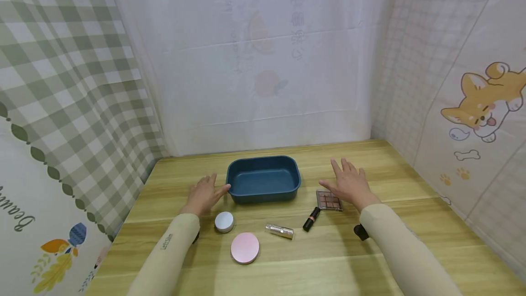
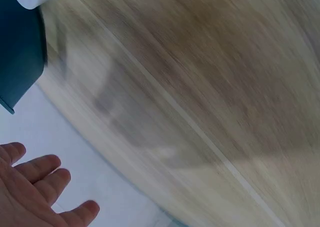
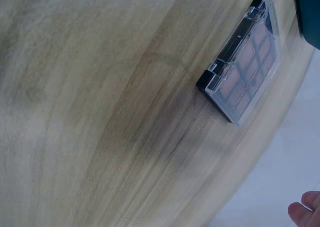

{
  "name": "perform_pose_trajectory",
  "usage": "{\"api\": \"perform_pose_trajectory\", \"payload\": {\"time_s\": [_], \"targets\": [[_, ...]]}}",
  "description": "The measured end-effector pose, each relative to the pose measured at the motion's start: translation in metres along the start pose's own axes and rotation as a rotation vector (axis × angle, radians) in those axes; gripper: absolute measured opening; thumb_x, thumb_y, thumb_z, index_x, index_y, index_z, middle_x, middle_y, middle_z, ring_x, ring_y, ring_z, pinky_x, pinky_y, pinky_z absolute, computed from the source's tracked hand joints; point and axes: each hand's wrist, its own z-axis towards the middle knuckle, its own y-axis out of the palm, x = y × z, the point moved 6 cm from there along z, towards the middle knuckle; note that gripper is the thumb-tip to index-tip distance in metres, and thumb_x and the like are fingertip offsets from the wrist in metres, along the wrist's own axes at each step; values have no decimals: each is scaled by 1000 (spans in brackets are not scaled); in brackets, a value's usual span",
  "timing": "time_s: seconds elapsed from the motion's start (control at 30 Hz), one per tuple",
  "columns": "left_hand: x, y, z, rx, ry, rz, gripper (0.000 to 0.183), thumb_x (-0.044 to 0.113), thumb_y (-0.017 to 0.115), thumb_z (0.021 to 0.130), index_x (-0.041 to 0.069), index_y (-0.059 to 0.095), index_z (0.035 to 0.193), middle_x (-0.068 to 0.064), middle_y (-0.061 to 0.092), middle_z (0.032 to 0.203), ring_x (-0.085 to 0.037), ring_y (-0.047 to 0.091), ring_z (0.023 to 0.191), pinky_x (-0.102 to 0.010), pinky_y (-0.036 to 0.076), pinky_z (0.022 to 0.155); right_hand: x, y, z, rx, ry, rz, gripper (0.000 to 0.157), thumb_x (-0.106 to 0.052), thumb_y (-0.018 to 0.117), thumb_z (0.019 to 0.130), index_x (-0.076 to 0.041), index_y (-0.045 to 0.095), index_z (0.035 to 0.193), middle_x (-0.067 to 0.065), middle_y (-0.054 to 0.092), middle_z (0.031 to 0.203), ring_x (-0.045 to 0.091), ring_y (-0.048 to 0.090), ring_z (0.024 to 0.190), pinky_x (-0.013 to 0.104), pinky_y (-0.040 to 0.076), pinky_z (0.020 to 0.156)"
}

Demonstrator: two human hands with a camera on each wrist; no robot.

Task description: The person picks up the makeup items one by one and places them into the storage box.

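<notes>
My left hand (image 1: 204,194), fingers spread, is beside the left end of a dark blue bin (image 1: 263,197), its thumb right at the bin's wall. In the left wrist view the fingers (image 2: 40,168) are apart and hold nothing. Over the right part of the table, my right hand (image 1: 349,183) has its fingers extended and partly overlaps a clear-lidded eyeshadow palette (image 1: 328,200). The right wrist view shows that palette (image 3: 245,67) lying flat with its lid down, while the fingertips (image 3: 300,214) appear at the lower right corner, away from it.
In front of the bin lie a small white round jar (image 1: 224,222), a pink round compact (image 1: 244,248), a silvery lipstick tube (image 1: 279,231) and a black lipstick (image 1: 311,219). White curtain (image 1: 267,81) hangs behind the wooden table (image 1: 304,264), with more cloth on both sides.
</notes>
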Motion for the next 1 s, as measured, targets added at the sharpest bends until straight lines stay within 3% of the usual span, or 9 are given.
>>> {"api": "perform_pose_trajectory", "payload": {"time_s": [0.33, 0.7, 1.0], "targets": [[4, 3, 4, -51, -7, -205, 79, 46, 51, 102, -8, 23, 153, -30, 35, 151, -46, 36, 137, -58, 29, 111, -3, 3, -2, 4, -29, -2, 88, -59, 49, 98, 3, 24, 154, 37, 21, 153, 54, 27, 137, 74, 18, 106], [6, 3, 6, -62, 11, -340, 67, 33, 54, 103, -9, 31, 150, -26, 58, 131, -40, 56, 120, -53, 43, 101, -9, 4, -2, 39, -80, -28, 80, -53, 54, 98, 0, 31, 153, 35, 28, 151, 53, 35, 134, 71, 26, 104], [10, 2, 6, -72, 41, -345, 55, 25, 54, 104, -9, 41, 145, -22, 63, 122, -34, 60, 111, -49, 49, 94, -11, 7, -3, 35, -113, -7, 75, -50, 54, 99, -1, 34, 152, 34, 31, 150, 53, 37, 132, 69, 28, 103]]}}
